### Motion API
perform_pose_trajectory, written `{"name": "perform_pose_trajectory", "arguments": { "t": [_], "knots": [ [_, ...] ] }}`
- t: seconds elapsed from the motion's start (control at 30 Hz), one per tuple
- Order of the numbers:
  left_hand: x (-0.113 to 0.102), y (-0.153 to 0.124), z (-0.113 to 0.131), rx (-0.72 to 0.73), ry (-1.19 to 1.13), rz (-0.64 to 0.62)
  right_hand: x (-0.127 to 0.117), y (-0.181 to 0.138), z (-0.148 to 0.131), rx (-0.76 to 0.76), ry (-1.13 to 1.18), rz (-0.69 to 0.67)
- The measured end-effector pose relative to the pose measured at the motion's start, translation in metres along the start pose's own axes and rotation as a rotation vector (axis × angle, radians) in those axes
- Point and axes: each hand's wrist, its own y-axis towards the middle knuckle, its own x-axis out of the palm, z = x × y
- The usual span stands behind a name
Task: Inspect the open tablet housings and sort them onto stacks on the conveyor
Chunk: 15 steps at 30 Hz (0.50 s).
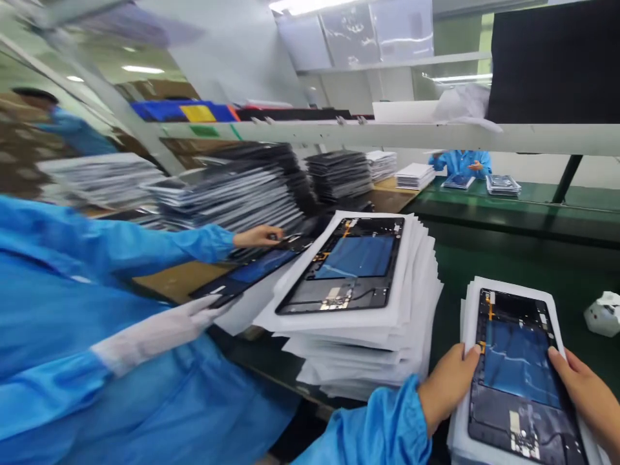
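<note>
While fingers grip it, the open casing holds electronics.

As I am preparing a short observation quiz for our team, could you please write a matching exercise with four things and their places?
Things:
1. Black rectangular device with a blue panel, nearest the camera wearer
2. Camera wearer's bare left hand
3. Co-worker's white-gloved hand
4. Crumpled, whitish, translucent sheeting

Places:
A. At the near end of another flat, dark device
B. Up on the long white shelf
C. On white rectangular sheets, between two bare hands
D. Thumb at the left edge of the nearest device

Right pairs: 1-C, 2-D, 3-A, 4-B
</note>
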Motion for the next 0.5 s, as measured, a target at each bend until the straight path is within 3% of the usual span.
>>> {"name": "perform_pose_trajectory", "arguments": {
  "t": [0.1, 0.33, 0.5],
  "knots": [
    [0.012, 0.011, -0.003, 0.046, 0.139, 0.074, 0.002, -0.008, -0.012, 0.014, -0.021, 0.062],
    [0.005, -0.005, 0.007, 0.191, 0.496, 0.127, -0.003, -0.028, -0.028, 0.003, -0.011, 0.138],
    [0.005, -0.01, 0.008, 0.293, 0.365, 0.169, -0.008, -0.051, -0.043, 0.023, 0.041, 0.205]
  ]
}}
